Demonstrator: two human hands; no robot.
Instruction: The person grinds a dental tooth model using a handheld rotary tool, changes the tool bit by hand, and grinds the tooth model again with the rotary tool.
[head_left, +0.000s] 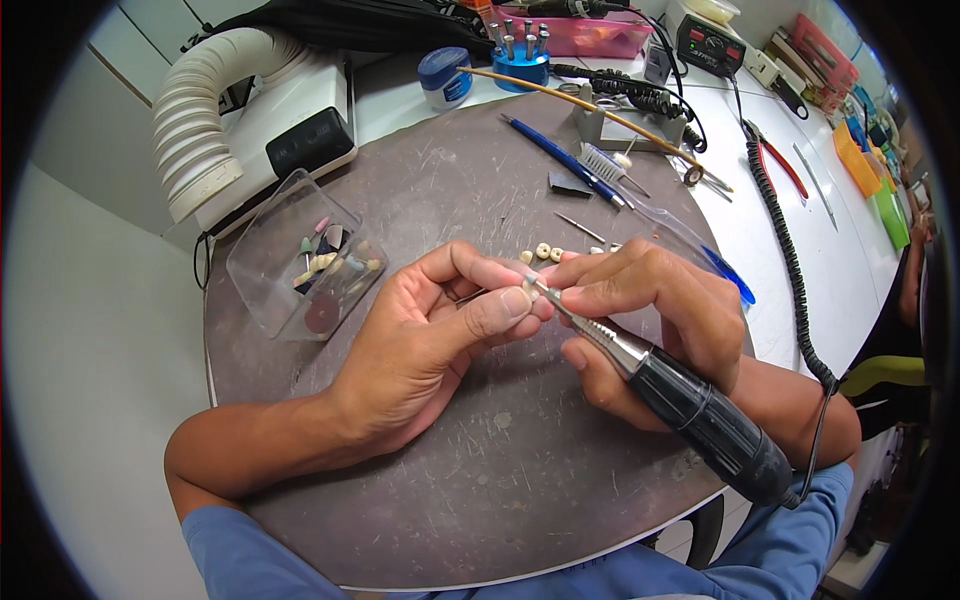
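Between the thumb and fingers of my left hand (435,325) is a small cream-coloured tooth crown (528,291), partly covered by the fingertips. My right hand (655,305) grips a black and silver rotary handpiece (705,415) like a pen, its metal nose angled up and left. A small pale blue-grey tip (531,279) on the handpiece is at the crown; whether it touches cannot be made out. Just beyond the fingers lie several tooth crowns (543,251) in a loose row, some hidden by my right hand.
A clear plastic box (262,290) with burs and crowns stands at left, before a white machine with a ribbed hose (180,120). Farther back are a blue bur stand (520,70), a jar (443,80), a long thin stick and a brush. A coiled cord (790,290) runs down the right.
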